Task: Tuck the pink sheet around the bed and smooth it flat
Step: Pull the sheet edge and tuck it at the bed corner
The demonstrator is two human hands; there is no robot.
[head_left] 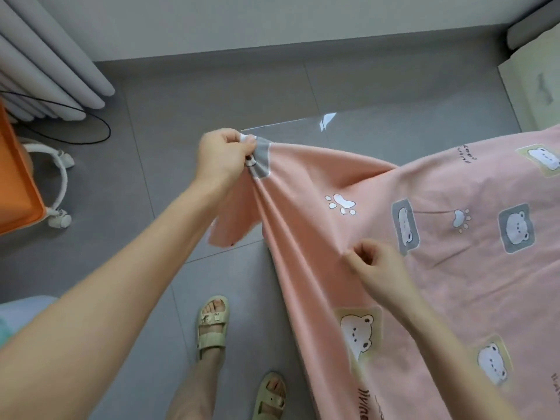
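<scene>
The pink sheet point(454, 268), printed with bears and paw marks, covers the bed at the right and hangs over its near corner. My left hand point(222, 157) is shut on the sheet's corner and holds it up and out to the left above the floor, so the cloth runs in taut folds back toward the bed. My right hand point(374, 262) rests on the sheet at the bed's corner, with its fingers curled and pinching a fold of cloth. A loose flap of sheet hangs below my left hand.
Grey tiled floor point(212, 95) lies left of the bed. My two sandalled feet point(212, 325) stand beside the bed's edge. An orange box point(15, 183) on a white wheeled frame sits at the far left, with a black cable and grey curtain point(45, 56) behind it. The bare mattress point(536, 80) shows at the upper right.
</scene>
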